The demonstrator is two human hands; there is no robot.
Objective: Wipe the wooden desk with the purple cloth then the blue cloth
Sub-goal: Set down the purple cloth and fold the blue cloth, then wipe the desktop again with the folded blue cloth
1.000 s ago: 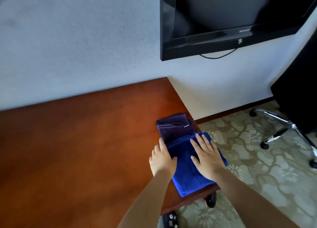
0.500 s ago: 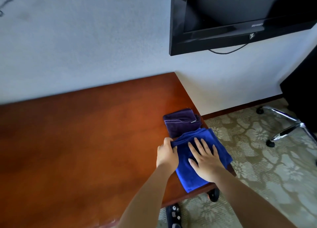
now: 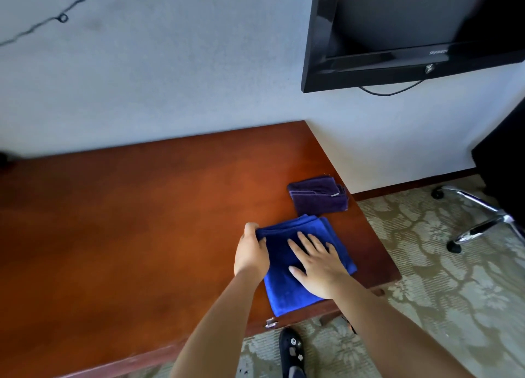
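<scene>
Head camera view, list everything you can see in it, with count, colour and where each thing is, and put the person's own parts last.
Folded blue cloth: one, bright blue, near right end of the desk, under both hands.
Folded purple cloth: one, dark purple, just beyond the blue cloth, by the desk's right edge.
Wooden desk: one, reddish brown, against the wall.
Flat television: one, black, mounted on the wall, upper right.
Wall cable: one, black, upper left.
Chair base: one, chrome with black castors, on the patterned carpet, right.
Shoe: one, black, on the carpet below the desk edge.
Left hand: grips the blue cloth's left edge.
Right hand: flat on the blue cloth.
</scene>
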